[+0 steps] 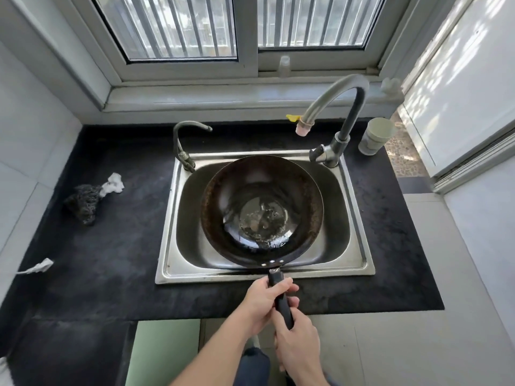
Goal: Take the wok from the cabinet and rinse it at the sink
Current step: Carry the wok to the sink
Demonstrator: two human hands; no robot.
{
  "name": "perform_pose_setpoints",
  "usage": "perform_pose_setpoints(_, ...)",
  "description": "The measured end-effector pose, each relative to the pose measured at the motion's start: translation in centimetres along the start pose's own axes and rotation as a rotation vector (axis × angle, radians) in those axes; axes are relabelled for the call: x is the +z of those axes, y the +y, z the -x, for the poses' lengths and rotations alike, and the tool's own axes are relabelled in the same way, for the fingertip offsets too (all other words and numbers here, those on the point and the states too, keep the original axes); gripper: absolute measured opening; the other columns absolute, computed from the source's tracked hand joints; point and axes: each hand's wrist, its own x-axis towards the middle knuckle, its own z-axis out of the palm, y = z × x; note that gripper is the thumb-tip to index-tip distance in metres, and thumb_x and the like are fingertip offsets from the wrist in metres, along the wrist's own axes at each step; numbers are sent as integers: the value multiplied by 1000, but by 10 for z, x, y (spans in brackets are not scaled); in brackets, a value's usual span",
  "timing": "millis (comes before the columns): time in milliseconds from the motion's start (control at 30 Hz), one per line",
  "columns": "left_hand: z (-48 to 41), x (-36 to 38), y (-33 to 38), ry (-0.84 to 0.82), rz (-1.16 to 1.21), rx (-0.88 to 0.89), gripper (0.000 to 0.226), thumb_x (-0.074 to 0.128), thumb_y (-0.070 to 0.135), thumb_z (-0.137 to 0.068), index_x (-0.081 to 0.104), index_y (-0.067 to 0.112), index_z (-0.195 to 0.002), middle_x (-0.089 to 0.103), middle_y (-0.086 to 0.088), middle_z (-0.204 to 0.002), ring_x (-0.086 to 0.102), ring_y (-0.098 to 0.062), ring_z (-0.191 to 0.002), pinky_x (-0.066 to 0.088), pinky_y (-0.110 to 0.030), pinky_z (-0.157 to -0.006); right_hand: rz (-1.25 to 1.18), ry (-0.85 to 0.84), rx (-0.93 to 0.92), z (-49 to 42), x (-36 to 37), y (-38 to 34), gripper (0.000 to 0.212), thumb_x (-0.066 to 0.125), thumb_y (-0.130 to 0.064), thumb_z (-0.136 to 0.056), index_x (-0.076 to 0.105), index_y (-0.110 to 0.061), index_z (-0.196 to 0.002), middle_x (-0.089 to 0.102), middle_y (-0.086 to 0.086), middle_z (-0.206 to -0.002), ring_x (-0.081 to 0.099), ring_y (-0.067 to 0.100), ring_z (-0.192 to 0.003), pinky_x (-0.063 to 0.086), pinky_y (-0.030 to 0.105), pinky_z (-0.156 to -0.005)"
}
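A dark, round wok (237,190) with a rusty brown rim sits over the steel sink (170,215), with a little water pooled at its bottom. Its black handle (281,296) sticks out toward me over the sink's front edge. My left hand (262,305) grips the upper part of the handle. My right hand (298,346) grips the lower end, just behind the left. The tall curved faucet (342,107) stands at the sink's back right; its spout (303,126) hangs above the wok's far edge with no water running.
A small second tap (184,143) stands at the sink's back left. On the black counter (111,246) lie a dark scouring pad (80,201) with a white scrap and another white scrap (39,267) at the left. Stacked pale cups (376,135) stand at the right, by the window.
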Motion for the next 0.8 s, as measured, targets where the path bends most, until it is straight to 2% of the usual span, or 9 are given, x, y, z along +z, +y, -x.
perform_pose_setpoints(67,-3,-3,1,-9,8,-26,33,64,14,-94,57,-9,-116,73,-14,-98,69,-25,-75,60,-38,-74,5,1,2,-1,3,-1,24,62,-38,-93,65,-23,-73,70,-2,-65,66,10,-61,43,14,-51)
perform_pose_setpoints(167,-5,-7,1,-10,27,-58,35,63,13,-94,58,-12,-118,74,-18,-108,72,-25,-81,61,-35,-78,-4,0,-11,-4,7,0,25,63,-35,-93,65,-23,-71,69,0,-57,63,7,-51,46,16,-50)
perform_pose_setpoints(233,-5,-10,1,-16,14,-89,34,63,14,-94,60,-11,-117,72,-20,-113,73,-23,-86,60,-31,-75,3,-2,-21,-7,8,0,24,63,-33,-93,65,-23,-71,67,0,-56,61,2,-49,44,13,-50)
perform_pose_setpoints(333,-5,-15,-2,-27,30,-111,32,63,15,-94,62,-9,-115,71,-21,-115,72,-22,-93,60,-30,-77,-20,-7,-22,-9,11,-2,26,63,-32,-94,66,-18,-72,67,2,-55,61,4,-45,43,13,-47)
perform_pose_setpoints(433,-6,-16,-2,-44,32,-119,31,63,16,-94,65,-9,-114,70,-22,-116,71,-22,-96,59,-29,-81,-24,-1,-9,-13,14,-5,24,62,-34,-94,66,-22,-73,69,0,-58,63,8,-49,44,14,-47)
perform_pose_setpoints(567,-5,-17,0,-66,-12,-138,31,64,21,-94,69,-5,-110,72,-18,-114,70,-20,-97,56,-33,-89,14,11,-25,-18,16,-5,21,61,-32,-94,62,-31,-73,69,-3,-65,66,11,-59,49,20,-54)
perform_pose_setpoints(667,-4,-18,-1,-100,-47,-161,34,66,25,-92,70,-4,-110,73,-18,-111,70,-23,-97,56,-35,-90,21,2,-41,-17,16,-8,17,59,-24,-94,61,-34,-81,68,-6,-70,65,6,-61,45,13,-49)
perform_pose_setpoints(733,-5,-19,-1,-103,-71,-149,34,66,25,-93,70,-3,-112,73,-17,-111,71,-22,-98,57,-32,-84,6,-17,-47,-17,15,-10,12,58,-17,-94,64,-27,-90,66,-5,-73,63,6,-59,44,13,-46)
perform_pose_setpoints(800,-6,-20,0,-110,-124,-127,35,63,26,-94,68,-3,-113,74,-15,-111,71,-22,-99,57,-29,-80,-23,-47,-61,-16,13,-14,13,57,-10,-94,62,-22,-93,65,-1,-70,60,5,-49,43,12,-43)
